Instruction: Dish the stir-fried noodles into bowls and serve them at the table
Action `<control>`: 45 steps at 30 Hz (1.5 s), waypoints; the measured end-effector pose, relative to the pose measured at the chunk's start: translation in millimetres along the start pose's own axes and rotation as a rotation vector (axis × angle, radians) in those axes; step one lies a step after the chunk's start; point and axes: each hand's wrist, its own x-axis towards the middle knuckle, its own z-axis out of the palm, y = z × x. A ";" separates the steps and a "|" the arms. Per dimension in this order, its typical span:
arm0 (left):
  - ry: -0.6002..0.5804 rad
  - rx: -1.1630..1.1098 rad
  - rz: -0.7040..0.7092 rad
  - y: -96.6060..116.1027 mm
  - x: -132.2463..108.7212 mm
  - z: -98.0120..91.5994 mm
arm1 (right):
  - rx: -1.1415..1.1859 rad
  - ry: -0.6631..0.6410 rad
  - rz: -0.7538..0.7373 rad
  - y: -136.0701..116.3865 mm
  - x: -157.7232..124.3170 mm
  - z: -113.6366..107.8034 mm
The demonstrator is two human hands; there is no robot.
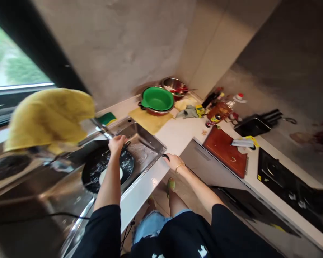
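In the sink (150, 171) lies a dark round wok (127, 163) with water in it and a pale round patch partly behind my left forearm. My left hand (117, 144) is closed at the end of the metal faucet (103, 130), just above the wok's rim and its small loop handle. At the sink's right corner, my right hand (174, 162) is closed on a black handle (165, 156). A dark, long shape runs from that handle into the sink; its kind I cannot make out.
A yellow cloth (51, 118) hangs at the left. Behind the sink are a green basin (158, 98), a steel bowl (174, 86) and a sponge (107, 118). To the right are bottles (219, 111), a red-brown cutting board (223, 152) and a black cooktop (288, 186).
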 end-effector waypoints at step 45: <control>-0.910 0.263 0.730 95.7 -292.3 741.1 | -0.962 -0.123 0.599 544.4 -8.0 -662.7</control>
